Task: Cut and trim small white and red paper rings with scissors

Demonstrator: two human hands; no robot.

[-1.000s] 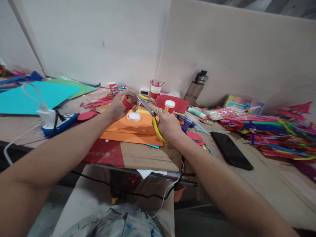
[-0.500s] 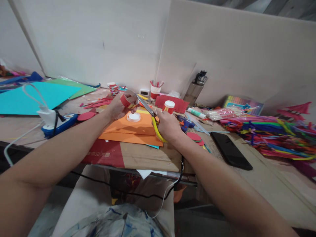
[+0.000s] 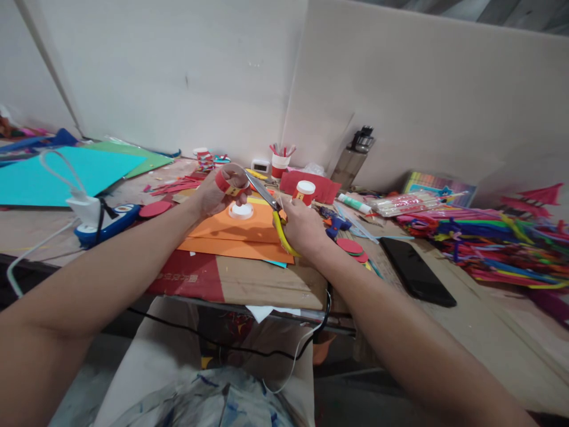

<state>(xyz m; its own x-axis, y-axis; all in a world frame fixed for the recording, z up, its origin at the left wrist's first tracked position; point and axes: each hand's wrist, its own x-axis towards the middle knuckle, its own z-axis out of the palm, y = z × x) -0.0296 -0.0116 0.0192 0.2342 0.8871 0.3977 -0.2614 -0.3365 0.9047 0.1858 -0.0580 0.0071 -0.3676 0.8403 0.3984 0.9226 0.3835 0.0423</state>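
Observation:
A red paper ring (image 3: 226, 182) with a small yellow patch is held in my left hand (image 3: 212, 198), its fingers closed round it. My right hand (image 3: 304, 225) is closed on yellow-handled scissors (image 3: 280, 232). Their blades point up and left, with the tips at the edge of the ring. Whether the blades touch the ring, I cannot tell. Below the ring a white round lid-like piece (image 3: 240, 210) lies on orange paper sheets (image 3: 231, 228). Just behind my right hand stands a small red cup with a white top (image 3: 305, 191), partly hidden by the hand.
A black phone (image 3: 415, 270) lies to the right, near bundled pipe cleaners (image 3: 489, 243). Behind stand a bottle (image 3: 353, 160) and a cup of sticks (image 3: 280, 163). A blue-and-white power strip (image 3: 106, 222) and turquoise sheet (image 3: 66, 172) are on the left. A glue stick (image 3: 354, 203) lies behind.
My left hand and the ring have shifted very slightly, with the ring turned a little. The scissors and my right hand are almost where they were.

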